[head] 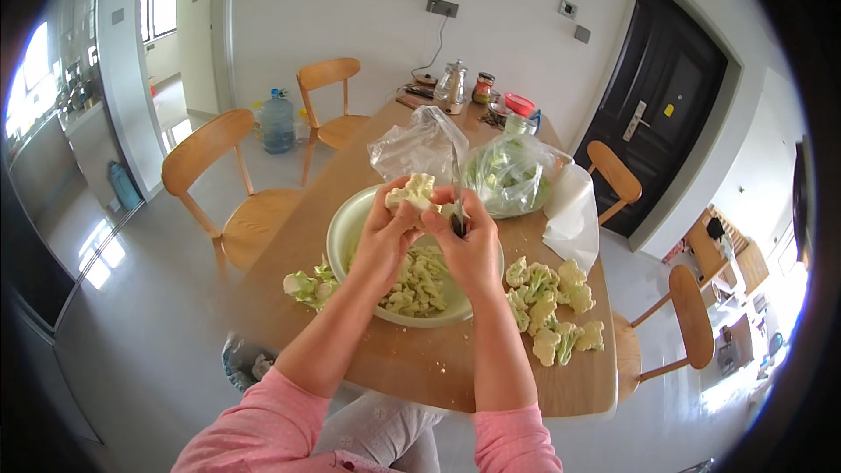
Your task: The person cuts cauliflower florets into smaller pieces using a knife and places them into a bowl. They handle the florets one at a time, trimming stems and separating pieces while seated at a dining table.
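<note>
My left hand [387, 230] grips a cauliflower floret [414, 192] above a pale green bowl [343, 217]. Close beside it, my right hand [470, 236] is closed around the dark handle of a knife [456, 174], its blade pointing away from me; the fingertips of this hand also meet the cauliflower. Small cut cauliflower pieces [417, 286] lie in the bowl below. Larger florets [542, 305] are spread on the wooden table to the right of the bowl, and a cauliflower stem with leaves [309, 288] lies to its left.
Behind the bowl are a crumpled clear plastic bag [417, 144] and a bag of green vegetables [509, 177], with white paper [573, 213] beside it. A glass kettle [452, 85] and jars [483, 87] stand at the far end. Wooden chairs [210, 144] surround the table. A lined bin [246, 364] is at lower left.
</note>
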A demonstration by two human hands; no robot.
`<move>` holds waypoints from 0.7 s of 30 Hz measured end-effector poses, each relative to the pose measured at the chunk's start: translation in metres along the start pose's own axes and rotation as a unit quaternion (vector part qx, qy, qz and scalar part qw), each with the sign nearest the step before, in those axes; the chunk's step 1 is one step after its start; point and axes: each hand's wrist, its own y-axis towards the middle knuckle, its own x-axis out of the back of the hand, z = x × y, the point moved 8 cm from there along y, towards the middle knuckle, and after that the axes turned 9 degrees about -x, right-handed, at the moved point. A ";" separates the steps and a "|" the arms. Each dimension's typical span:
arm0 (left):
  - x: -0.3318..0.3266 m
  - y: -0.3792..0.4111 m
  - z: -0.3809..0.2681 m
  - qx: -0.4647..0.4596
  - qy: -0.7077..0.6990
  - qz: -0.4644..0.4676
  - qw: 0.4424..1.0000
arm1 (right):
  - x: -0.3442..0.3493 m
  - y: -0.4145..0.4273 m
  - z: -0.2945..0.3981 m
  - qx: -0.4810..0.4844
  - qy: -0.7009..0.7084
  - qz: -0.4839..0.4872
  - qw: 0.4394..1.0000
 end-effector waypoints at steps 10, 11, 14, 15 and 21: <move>0.036 0.022 -0.030 -0.139 -0.100 -0.058 0.984 | -0.016 -0.009 -0.007 -0.013 0.018 0.082 0.996; 0.038 0.024 -0.032 -0.148 -0.108 -0.057 0.981 | -0.017 -0.009 -0.008 -0.012 0.011 0.083 0.996; 0.039 0.024 -0.031 -0.135 -0.109 -0.058 0.983 | -0.024 -0.016 0.012 0.112 -0.064 0.054 0.990; 0.038 0.023 -0.032 -0.129 -0.111 -0.058 0.984 | -0.027 -0.018 0.013 0.124 -0.078 0.047 0.988; 0.029 0.021 -0.036 -0.119 -0.096 -0.024 0.988 | -0.040 -0.026 0.020 0.210 -0.161 0.015 0.964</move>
